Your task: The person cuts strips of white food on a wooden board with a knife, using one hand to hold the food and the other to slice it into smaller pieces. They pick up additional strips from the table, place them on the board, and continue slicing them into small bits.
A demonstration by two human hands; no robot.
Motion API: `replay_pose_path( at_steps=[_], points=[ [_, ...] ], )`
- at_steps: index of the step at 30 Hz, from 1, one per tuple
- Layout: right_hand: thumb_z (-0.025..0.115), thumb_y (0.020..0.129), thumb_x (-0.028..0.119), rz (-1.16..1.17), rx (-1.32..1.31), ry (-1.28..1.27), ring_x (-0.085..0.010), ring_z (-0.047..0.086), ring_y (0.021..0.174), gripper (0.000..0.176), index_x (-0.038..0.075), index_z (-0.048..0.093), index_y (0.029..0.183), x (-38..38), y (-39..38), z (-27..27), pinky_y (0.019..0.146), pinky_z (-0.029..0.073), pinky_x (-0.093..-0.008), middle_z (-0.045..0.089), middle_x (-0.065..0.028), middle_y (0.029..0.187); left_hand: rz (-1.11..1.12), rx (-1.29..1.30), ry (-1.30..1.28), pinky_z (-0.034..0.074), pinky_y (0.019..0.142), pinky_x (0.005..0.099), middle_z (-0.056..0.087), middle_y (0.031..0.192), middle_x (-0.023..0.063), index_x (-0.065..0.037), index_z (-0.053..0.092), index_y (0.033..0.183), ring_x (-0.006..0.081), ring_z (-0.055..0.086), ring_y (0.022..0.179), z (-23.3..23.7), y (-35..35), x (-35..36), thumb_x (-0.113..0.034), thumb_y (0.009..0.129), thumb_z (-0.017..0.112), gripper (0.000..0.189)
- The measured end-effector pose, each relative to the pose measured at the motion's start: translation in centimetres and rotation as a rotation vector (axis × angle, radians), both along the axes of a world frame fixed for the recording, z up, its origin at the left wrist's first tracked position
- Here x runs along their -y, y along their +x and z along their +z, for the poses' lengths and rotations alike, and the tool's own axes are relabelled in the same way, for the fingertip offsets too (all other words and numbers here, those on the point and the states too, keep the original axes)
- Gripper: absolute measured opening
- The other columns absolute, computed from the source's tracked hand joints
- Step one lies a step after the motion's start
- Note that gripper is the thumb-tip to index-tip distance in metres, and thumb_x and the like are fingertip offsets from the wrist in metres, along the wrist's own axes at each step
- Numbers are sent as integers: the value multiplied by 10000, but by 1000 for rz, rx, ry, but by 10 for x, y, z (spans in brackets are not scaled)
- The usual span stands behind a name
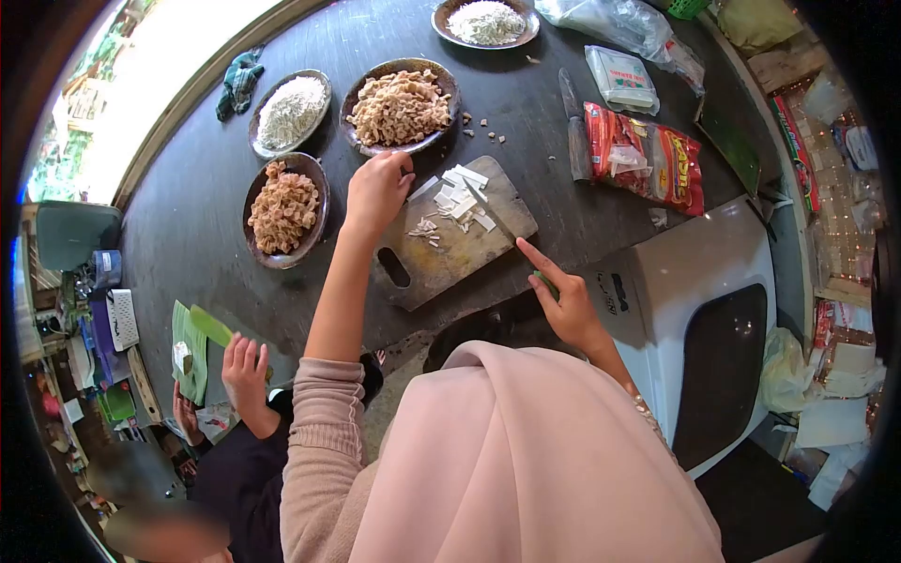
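Observation:
My right hand (566, 302) grips a knife (495, 214) with a green handle, index finger stretched along its back. The blade lies over white cut strips (460, 200) on a worn wooden cutting board (441, 267). My left hand (377, 192) is over the board's far left corner, close to a bowl of brown chopped pieces (399, 106). Its fingers are curled together, and whatever they may hold is hidden. Smaller white slivers (426, 230) lie nearer the board's handle hole.
Around the board are another bowl of brown pieces (283, 214) and plates of white shreds (292, 113). A second knife (573, 127) lies beside a red packet (648, 155). At lower left, a co-worker's hands (246, 380) handle green leaf pieces (190, 352). A white appliance (657, 291) stands at right.

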State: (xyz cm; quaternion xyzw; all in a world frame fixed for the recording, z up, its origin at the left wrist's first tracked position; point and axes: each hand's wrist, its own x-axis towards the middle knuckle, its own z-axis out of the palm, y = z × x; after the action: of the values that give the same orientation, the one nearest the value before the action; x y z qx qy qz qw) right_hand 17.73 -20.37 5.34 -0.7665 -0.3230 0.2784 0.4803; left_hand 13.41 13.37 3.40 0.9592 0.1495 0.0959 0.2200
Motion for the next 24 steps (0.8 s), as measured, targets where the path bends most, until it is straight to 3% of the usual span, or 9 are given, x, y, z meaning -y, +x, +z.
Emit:
replay_pose_path(
  at_steps=[5,8,10,11,17,19,21,23,24],
  points=[
    [585,982,39,80,19,31,-442,675,967,617,284,466,1536,-6,20,-5,807,541,-424,645,-224,1273,236,18,-34,521,709,405,664,823,124,-44,725,924,281,664,764,12,-35,28,-168,875,739,133],
    [589,983,59,126,158,175,-445,676,862,612,301,467,1533,-16,36,3,769,536,-451,672,-239,1187,298,62,21,521,734,407,660,833,107,-50,744,930,281,662,784,5,-46,44,-150,882,726,113],
    [577,974,-2,247,56,-140,-417,624,776,598,228,494,1520,-17,48,19,764,517,-330,664,-245,1227,340,107,45,516,755,411,649,820,94,-56,751,917,285,660,808,-1,-47,52,-131,891,710,89],
    [577,974,-2,260,57,-139,-417,624,776,598,228,494,1520,-18,50,21,764,517,-330,664,-245,1227,354,107,47,516,755,411,649,820,94,-56,751,917,285,660,808,-1,-47,54,-131,891,710,89],
    [587,966,10,358,115,-130,-440,689,936,617,256,490,1524,-19,66,2,819,542,-414,670,-244,1204,396,85,-8,518,754,416,663,834,68,-96,758,869,287,660,843,5,-47,72,-148,860,733,58],
    [589,982,105,352,193,-29,-433,665,791,623,357,452,1535,-16,71,-5,729,522,-486,686,-247,901,452,22,-165,519,763,410,668,828,62,-103,764,859,275,665,836,8,-42,72,-160,853,746,60],
    [591,979,101,355,201,1,-436,665,797,625,353,455,1534,-13,79,-7,730,520,-489,687,-248,911,487,35,-183,524,782,404,666,846,58,-104,756,864,268,667,866,6,-34,62,-172,832,769,76],
    [593,976,97,355,210,32,-438,665,803,627,349,458,1533,-11,83,-6,731,518,-492,689,-249,922,428,33,83,531,793,402,660,868,52,-106,744,861,265,666,907,6,-28,55,-180,803,794,107],
    [594,974,93,345,205,52,-438,666,806,628,344,459,1533,-9,85,-2,733,517,-491,691,-251,944,402,1,78,535,803,402,651,883,47,-113,735,878,266,660,935,5,-26,52,-183,781,810,141]
  ],
)
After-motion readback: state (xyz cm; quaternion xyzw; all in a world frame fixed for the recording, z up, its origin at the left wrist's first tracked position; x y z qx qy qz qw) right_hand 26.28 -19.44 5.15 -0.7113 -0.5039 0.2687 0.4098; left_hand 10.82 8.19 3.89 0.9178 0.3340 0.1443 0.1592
